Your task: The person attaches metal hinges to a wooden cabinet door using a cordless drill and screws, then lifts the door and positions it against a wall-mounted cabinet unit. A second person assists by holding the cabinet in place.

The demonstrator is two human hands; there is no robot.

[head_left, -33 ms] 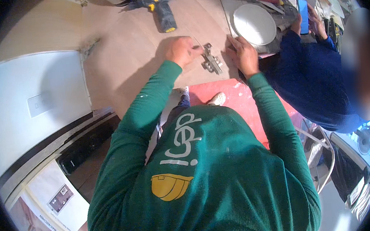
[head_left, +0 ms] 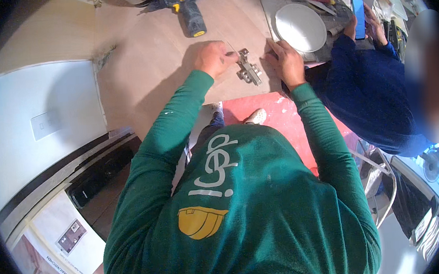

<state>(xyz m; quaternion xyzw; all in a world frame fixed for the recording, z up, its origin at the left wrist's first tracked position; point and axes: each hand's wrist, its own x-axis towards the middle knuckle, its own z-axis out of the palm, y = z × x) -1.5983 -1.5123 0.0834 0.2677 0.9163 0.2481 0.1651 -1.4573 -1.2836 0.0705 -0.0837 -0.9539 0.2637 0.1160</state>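
Note:
A metal cabinet hinge [head_left: 248,68] lies on the brown wooden board [head_left: 157,64], between my two hands. My left hand [head_left: 214,60] is closed just left of the hinge, thumb and fingertips drawn together toward it. Whatever may be in those fingers is too small to make out; a thin line shows just above the fingertips. To the right of the hinge, my right hand [head_left: 288,63] rests at the board's right edge. Its index finger and thumb are apart, with nothing visible between them.
A black and yellow cordless drill [head_left: 190,13] lies farther back on the board. Behind my right hand sits a round white lid or tub [head_left: 301,28], beside cluttered tools. A person in dark blue [head_left: 368,92] at the right holds a phone [head_left: 358,18]. Red flooring [head_left: 263,109] shows below.

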